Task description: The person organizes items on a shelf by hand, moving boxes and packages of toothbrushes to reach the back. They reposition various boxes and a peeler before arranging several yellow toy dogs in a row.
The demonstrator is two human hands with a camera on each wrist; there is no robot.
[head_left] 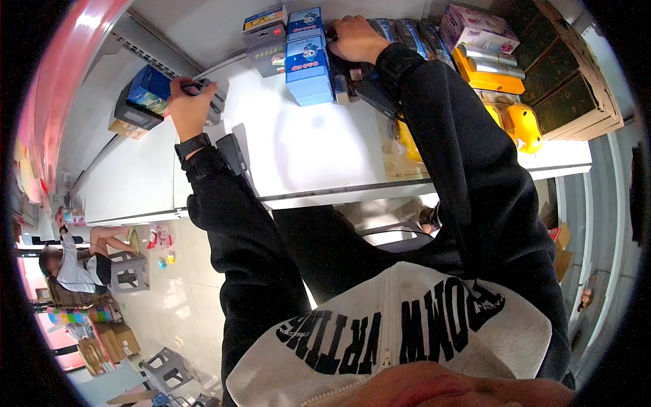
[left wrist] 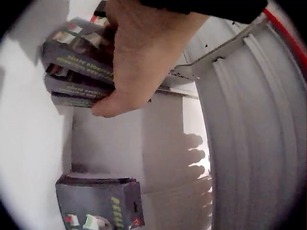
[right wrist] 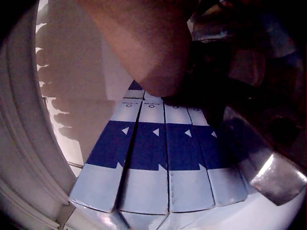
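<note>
We log the white shelf (head_left: 298,152) first, running from 10 to 3 o'clock in the head view. Next in size, a seated person (head_left: 81,268) near 9, by a grey stool (head_left: 129,273). Brown carton (head_left: 576,81) at 2 o'clock, at the end of the shelf. Blue-and-white boxes (head_left: 308,71) at 12, packed side by side; from the right wrist we see a tight row at 6 o'clock. Purple box (head_left: 478,30) between 1 and 2, with a yellow box (head_left: 498,81) bearing silver cylinders just beside it on the near side. Right hand (head_left: 359,41) at 12, fingers bent downward at the far end of the blue-and-white row; too dark to tell whether it pinches anything. Left hand (head_left: 190,108) at 10: thumb on the edge of a stack of flat dark boxes (left wrist: 79,64), other fingers behind, so we mark it pinching them. Those dark boxes sit at 10 in the left wrist view, slightly fanned; a similar grey-black box (left wrist: 100,203) stands apart at 7. Smallest, a rounded yellow thing (head_left: 526,129), 2 o'clock, beside the carton.
</note>
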